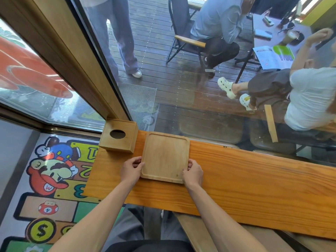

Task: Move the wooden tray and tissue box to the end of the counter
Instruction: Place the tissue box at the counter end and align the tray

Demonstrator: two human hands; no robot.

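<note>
Wooden tray (165, 157): laid flat on the counter (236, 179), just beside the tissue box (119, 138), near the counter's left end.
Tissue box: set at the far left corner, overhanging the edge slightly; no tissue is seen in its round hole.
Handling: tray judged stiff, light, smooth; best taken by its two side rims.
Left hand (131, 170): fingers curled, left rim pinched.
Right hand (193, 172): fingers curled, right rim pinched near the front corner.
</note>
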